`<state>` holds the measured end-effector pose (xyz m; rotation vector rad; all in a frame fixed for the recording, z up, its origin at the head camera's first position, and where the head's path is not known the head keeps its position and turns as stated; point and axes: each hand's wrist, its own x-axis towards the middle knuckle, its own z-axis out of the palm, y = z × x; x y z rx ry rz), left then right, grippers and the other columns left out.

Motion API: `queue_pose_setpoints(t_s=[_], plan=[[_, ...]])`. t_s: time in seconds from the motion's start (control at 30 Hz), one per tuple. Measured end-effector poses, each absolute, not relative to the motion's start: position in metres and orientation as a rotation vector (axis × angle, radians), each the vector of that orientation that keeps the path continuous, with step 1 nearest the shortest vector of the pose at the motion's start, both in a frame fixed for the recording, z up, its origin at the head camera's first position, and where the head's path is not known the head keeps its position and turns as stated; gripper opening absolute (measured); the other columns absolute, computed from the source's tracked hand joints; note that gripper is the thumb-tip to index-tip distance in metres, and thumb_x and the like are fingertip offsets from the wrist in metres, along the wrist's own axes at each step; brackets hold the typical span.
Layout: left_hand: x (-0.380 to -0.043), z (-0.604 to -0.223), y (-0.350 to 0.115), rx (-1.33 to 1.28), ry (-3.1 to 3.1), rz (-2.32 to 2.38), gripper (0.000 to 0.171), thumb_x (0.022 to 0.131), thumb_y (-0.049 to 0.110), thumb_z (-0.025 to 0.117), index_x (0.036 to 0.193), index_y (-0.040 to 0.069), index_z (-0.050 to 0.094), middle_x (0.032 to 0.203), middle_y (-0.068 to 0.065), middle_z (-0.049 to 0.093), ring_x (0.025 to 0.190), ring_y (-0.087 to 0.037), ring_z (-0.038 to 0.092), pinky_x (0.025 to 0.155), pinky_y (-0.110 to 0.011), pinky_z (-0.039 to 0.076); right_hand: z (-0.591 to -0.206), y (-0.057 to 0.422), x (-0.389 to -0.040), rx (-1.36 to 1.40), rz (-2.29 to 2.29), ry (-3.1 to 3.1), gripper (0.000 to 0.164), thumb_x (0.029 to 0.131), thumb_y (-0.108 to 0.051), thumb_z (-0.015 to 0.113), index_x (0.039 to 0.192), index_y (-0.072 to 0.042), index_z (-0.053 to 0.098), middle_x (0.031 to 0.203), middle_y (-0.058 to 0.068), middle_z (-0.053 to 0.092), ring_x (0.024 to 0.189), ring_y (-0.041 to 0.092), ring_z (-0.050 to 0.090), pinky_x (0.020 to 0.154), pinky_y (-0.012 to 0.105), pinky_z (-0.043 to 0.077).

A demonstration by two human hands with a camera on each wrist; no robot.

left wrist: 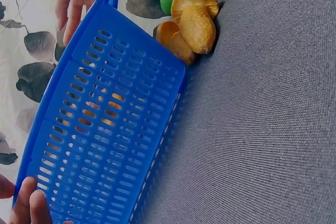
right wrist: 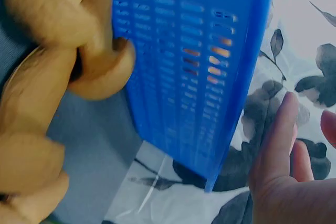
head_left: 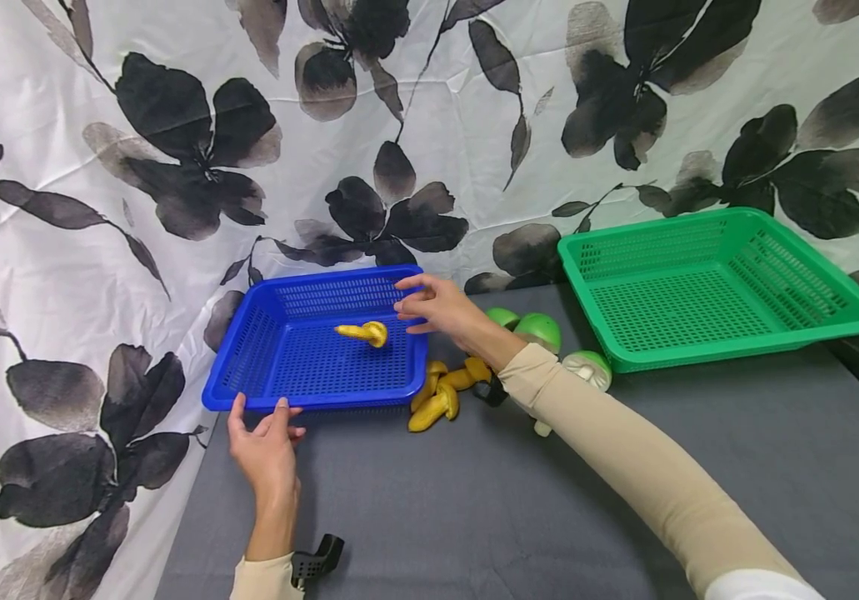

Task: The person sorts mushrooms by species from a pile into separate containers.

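A blue plastic basket [head_left: 324, 400] stands on the table at the left, with one yellow toy mushroom [head_left: 363, 333] lying inside. My left hand [head_left: 262, 446] pinches its near rim close to the left corner; in the left wrist view, fingertips [left wrist: 29, 198] lie against the slotted outer wall. Over the right side of the basket hovers my right hand [head_left: 444, 312], fingers loosely spread and holding nothing. The right wrist view shows that hand [right wrist: 294, 182] beside the rim, with a gap between them. Several more yellow mushrooms [head_left: 435, 407] lie against the basket's right side.
Behind and beside my right forearm are several green-capped toy mushrooms [head_left: 539, 330], one tipped to show its pale underside. A green basket [head_left: 706, 354] with nothing in it stands at the back right. Floral cloth [head_left: 414, 125] hangs behind the grey table [head_left: 474, 517].
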<state>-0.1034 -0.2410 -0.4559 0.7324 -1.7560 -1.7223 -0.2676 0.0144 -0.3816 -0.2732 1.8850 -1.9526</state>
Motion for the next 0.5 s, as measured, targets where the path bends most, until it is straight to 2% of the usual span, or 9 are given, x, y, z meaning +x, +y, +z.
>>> queue_pose_setpoints(t_s=[0.17,0.33,0.5], plan=[[-0.103,-0.455,-0.241,0.747,-1.755,-1.721,0.073,0.096,0.025,0.072,0.156,0.017,0.032,0.083,-0.001,0.075,0.053,-0.013,0.063,0.057,-0.029,0.06,-0.383,0.031,-0.263,-0.324,-1.905,1.958,0.037,0.098,-0.013,0.069,0.133,-0.009,0.059,0.121,0.019,0.067,0.118,0.038,0.065,0.094,0.051,0.057],[-0.104,-0.454,-0.241,0.753,-1.762,-1.722,0.073,0.096,0.024,0.072,0.156,0.016,0.031,0.083,-0.001,0.075,0.053,-0.012,0.063,0.056,-0.028,0.06,-0.39,0.047,-0.259,-0.343,-1.88,1.99,0.04,0.099,-0.013,0.067,0.137,-0.004,0.057,0.124,0.025,0.066,0.11,0.033,0.069,0.095,0.052,0.056],[-0.104,-0.454,-0.24,0.747,-1.774,-1.723,0.075,0.095,0.024,0.073,0.156,0.015,0.03,0.084,-0.002,0.075,0.054,-0.014,0.066,0.056,-0.028,0.06,-0.395,0.058,-0.253,-0.304,-1.898,1.946,0.042,0.1,-0.01,0.065,0.139,0.0,0.054,0.126,0.026,0.064,0.119,0.042,0.063,0.1,0.058,0.052]])
